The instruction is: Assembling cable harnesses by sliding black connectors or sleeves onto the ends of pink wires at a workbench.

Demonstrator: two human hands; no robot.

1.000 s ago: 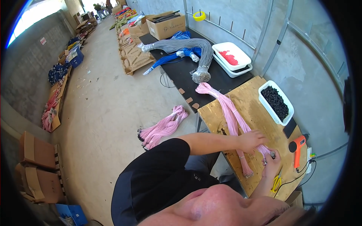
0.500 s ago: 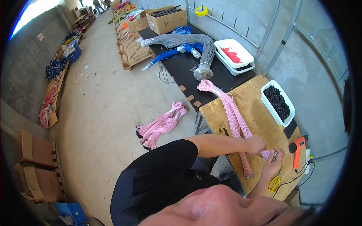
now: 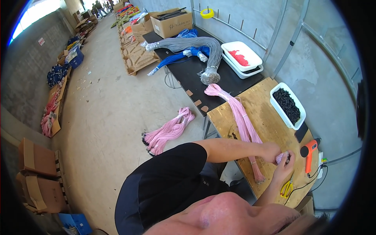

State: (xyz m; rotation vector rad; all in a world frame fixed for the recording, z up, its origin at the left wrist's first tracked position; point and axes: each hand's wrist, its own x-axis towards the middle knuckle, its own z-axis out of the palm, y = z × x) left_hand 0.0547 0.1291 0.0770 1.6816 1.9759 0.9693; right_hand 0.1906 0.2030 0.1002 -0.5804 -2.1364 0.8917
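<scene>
My left hand [image 3: 269, 150] and my right hand [image 3: 284, 167] meet over the near end of a plywood board [image 3: 270, 117]. Together they pinch a small pink clump of wire [image 3: 280, 157] between their fingers. A long bundle of pink wires [image 3: 241, 115] lies along the board, its frayed end [image 3: 258, 178] just below my left hand. An orange gun-shaped tool [image 3: 309, 151] lies right of my hands. Yellow-handled scissors [image 3: 287, 189] rest below my right hand.
A white tray of black parts [image 3: 279, 91] sits at the board's far right. Beyond it, a black table [image 3: 188, 72] holds grey wire bundles [image 3: 196, 45], blue wire bundles [image 3: 178, 58] and white trays with red parts [image 3: 231, 49]. Another pink bundle [image 3: 168, 131] lies on the floor. Cardboard boxes [image 3: 37, 176] stand at the left.
Both hands stay together on the pink wires; my left hand has slid a little toward the orange tool. The view has tilted slightly.
</scene>
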